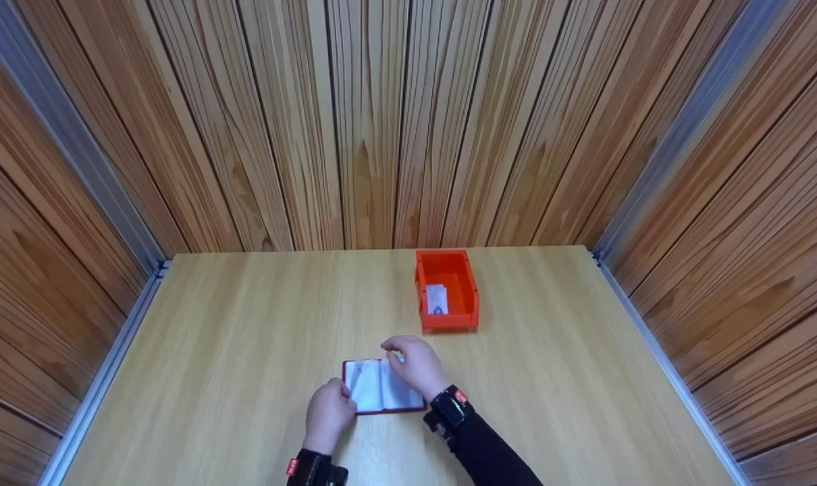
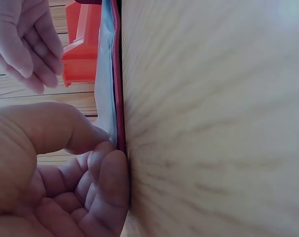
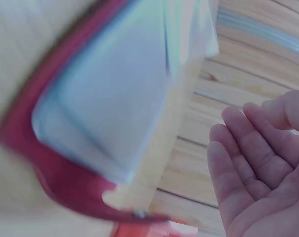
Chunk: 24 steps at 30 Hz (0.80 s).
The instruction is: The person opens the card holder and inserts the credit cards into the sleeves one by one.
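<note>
A small card holder (image 1: 366,386) lies spread on the table, with clear plastic sleeves inside a dark red cover. Its left edge is pinched between the thumb and fingertips of my left hand (image 1: 330,408). Over the right page hovers my right hand (image 1: 418,366), which holds nothing. In the right wrist view, the fingers of that hand (image 3: 260,173) are loosely bent, apart from the sleeves (image 3: 105,98). A strap (image 3: 134,216) with a small metal snap extends from the cover there.
Beyond the right hand stands an orange-red open bin (image 1: 450,322) with white cards (image 1: 437,299) in it. Wood-panelled walls (image 1: 368,135) enclose the light wooden table (image 1: 246,324) at the back and sides, with metal rails along the side edges.
</note>
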{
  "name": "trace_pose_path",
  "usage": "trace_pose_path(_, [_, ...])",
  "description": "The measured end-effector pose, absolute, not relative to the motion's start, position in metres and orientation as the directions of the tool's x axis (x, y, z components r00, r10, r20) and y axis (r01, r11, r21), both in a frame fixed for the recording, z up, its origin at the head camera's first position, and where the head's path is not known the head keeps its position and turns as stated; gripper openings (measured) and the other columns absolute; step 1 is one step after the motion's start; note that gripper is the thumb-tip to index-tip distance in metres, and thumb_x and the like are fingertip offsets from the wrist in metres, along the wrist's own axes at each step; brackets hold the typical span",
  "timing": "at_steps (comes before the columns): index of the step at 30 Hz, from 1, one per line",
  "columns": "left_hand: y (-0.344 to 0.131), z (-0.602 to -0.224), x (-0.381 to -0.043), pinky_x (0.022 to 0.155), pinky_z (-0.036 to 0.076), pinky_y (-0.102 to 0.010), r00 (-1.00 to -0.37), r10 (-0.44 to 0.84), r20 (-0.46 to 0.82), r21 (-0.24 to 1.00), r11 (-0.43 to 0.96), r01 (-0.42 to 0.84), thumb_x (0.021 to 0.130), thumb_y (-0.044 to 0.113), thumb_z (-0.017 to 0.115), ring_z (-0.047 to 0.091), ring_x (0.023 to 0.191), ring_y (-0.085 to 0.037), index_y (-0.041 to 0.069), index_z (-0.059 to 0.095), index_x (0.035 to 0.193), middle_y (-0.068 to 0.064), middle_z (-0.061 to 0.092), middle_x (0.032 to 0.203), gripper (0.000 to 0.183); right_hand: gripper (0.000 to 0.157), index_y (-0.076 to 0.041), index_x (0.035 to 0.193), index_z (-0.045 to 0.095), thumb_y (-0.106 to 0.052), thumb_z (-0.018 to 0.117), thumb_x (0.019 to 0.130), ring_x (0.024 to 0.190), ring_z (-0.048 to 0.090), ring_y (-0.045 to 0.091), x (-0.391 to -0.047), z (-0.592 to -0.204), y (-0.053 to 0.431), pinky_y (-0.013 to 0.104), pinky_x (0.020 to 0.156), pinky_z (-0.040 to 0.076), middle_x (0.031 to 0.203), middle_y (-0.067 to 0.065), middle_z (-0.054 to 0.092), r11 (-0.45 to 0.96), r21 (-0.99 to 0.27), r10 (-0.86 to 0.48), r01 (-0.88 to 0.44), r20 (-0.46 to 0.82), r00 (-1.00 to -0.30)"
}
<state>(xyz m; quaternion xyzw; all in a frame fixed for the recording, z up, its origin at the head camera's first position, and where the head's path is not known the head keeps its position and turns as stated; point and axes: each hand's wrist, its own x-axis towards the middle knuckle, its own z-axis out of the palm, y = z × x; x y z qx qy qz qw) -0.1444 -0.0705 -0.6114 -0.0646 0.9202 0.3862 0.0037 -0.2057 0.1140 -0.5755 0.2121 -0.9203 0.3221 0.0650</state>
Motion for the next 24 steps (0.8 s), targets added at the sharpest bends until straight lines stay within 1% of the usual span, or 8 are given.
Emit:
trace_pose_path(4, [-0.071, -0.613, -0.144, 0.058, 0.043, -0.036, -0.993, -0.119, -0.022, 0.720, 0.687, -0.098, 0.073, -0.007, 0.062, 0.051, 0.063, -0.021, 0.005, 0.054, 0.076, -0.004, 0.053, 0.069, 0.014, 0.014, -0.007, 0.104, 0.073, -0.007, 0.066, 0.092, 0.094, 0.065, 0.020, -0.217, -0.569, 0.126, 0.038, 0.085, 0.052, 0.100, 0.005, 0.071, 0.700, -0.567, -0.309, -0.434, 0.307, -0.900])
trace_pose_path(8, [-0.072, -0.616, -0.143, 0.057, 0.043, -0.037, -0.992, -0.126, 0.011, 0.731, 0.678, -0.078, 0.070, -0.007, 0.061, 0.050, 0.062, -0.021, 0.005, 0.054, 0.074, -0.004, 0.053, 0.068, 0.014, 0.014, -0.006, 0.103, 0.073, -0.007, 0.065, 0.092, 0.090, 0.064, 0.020, -0.231, -0.564, 0.139, 0.038, 0.083, 0.053, 0.097, 0.005, 0.070, 0.720, -0.576, -0.244, -0.387, 0.312, -0.918])
trace_pose_path(10, [-0.072, -0.617, -0.143, 0.057, 0.042, -0.037, -0.991, -0.132, -0.003, 0.731, 0.676, -0.092, 0.071, -0.007, 0.062, 0.050, 0.062, -0.021, 0.005, 0.054, 0.075, -0.003, 0.052, 0.068, 0.015, 0.014, -0.007, 0.104, 0.073, -0.008, 0.065, 0.092, 0.090, 0.064, 0.020, -0.237, -0.561, 0.144, 0.038, 0.084, 0.052, 0.097, 0.005, 0.069, 0.732, -0.586, -0.209, -0.347, 0.292, -0.933])
trace_pose_path(13, [-0.072, -0.616, -0.145, 0.059, 0.043, -0.036, -0.989, -0.137, -0.062, 0.734, 0.665, -0.138, 0.074, -0.007, 0.063, 0.051, 0.065, -0.021, 0.004, 0.055, 0.077, -0.003, 0.053, 0.071, 0.014, 0.015, -0.006, 0.105, 0.072, -0.008, 0.065, 0.092, 0.090, 0.063, 0.020, -0.248, -0.558, 0.152, 0.038, 0.084, 0.053, 0.098, 0.005, 0.069, 0.754, -0.585, -0.166, -0.299, 0.272, -0.948])
trace_pose_path(16, [-0.073, -0.615, -0.147, 0.061, 0.044, -0.036, -0.984, -0.138, -0.114, 0.739, 0.651, -0.176, 0.076, -0.006, 0.064, 0.052, 0.067, -0.022, 0.004, 0.055, 0.080, -0.004, 0.054, 0.073, 0.014, 0.015, -0.007, 0.106, 0.072, -0.009, 0.065, 0.093, 0.088, 0.062, 0.020, -0.256, -0.554, 0.158, 0.035, 0.082, 0.053, 0.098, 0.004, 0.068, 0.759, -0.608, -0.120, -0.234, 0.223, -0.968])
trace_pose_path(21, [-0.075, -0.616, -0.147, 0.060, 0.044, -0.037, -0.987, -0.135, -0.085, 0.742, 0.653, -0.153, 0.073, -0.006, 0.064, 0.052, 0.067, -0.022, 0.004, 0.055, 0.079, -0.004, 0.054, 0.073, 0.014, 0.015, -0.006, 0.106, 0.071, -0.010, 0.065, 0.093, 0.088, 0.061, 0.022, -0.268, -0.549, 0.164, 0.036, 0.082, 0.053, 0.097, 0.005, 0.066, 0.754, -0.630, -0.080, -0.184, 0.190, -0.979])
trace_pose_path(24, [-0.075, -0.617, -0.148, 0.060, 0.044, -0.037, -0.987, -0.139, -0.078, 0.744, 0.651, -0.151, 0.073, -0.006, 0.064, 0.052, 0.066, -0.022, 0.004, 0.055, 0.078, -0.004, 0.054, 0.072, 0.015, 0.016, -0.006, 0.108, 0.071, -0.010, 0.065, 0.094, 0.090, 0.060, 0.022, -0.273, -0.548, 0.167, 0.037, 0.086, 0.052, 0.099, 0.006, 0.066, 0.767, -0.621, -0.064, -0.165, 0.181, -0.981])
